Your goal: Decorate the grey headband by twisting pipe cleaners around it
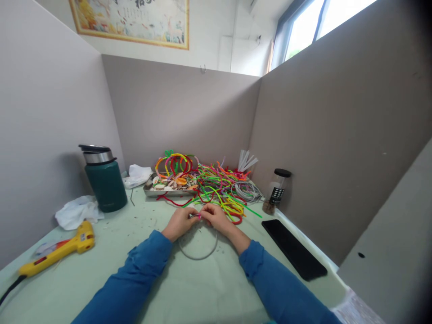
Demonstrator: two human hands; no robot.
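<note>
My left hand (181, 222) and my right hand (216, 218) meet above the middle of the table, fingertips pinched close together. Between them shows a small pink piece (199, 217), pinched by my right hand. A thin grey ring (199, 258) hangs below, its upper ends running up to the hands; my left fingers close on it. Just beyond the hands lies a heap of coloured fuzzy stems (224, 184). How the pink piece joins the ring is too small to tell.
A metal tray (168, 193) of small pieces stands at the back, with grey wire coils (248, 192) to its right. At left are a green bottle (107, 186) and yellow glue gun (57, 254); at right, a jar (276, 193) and black phone-like slab (293, 249).
</note>
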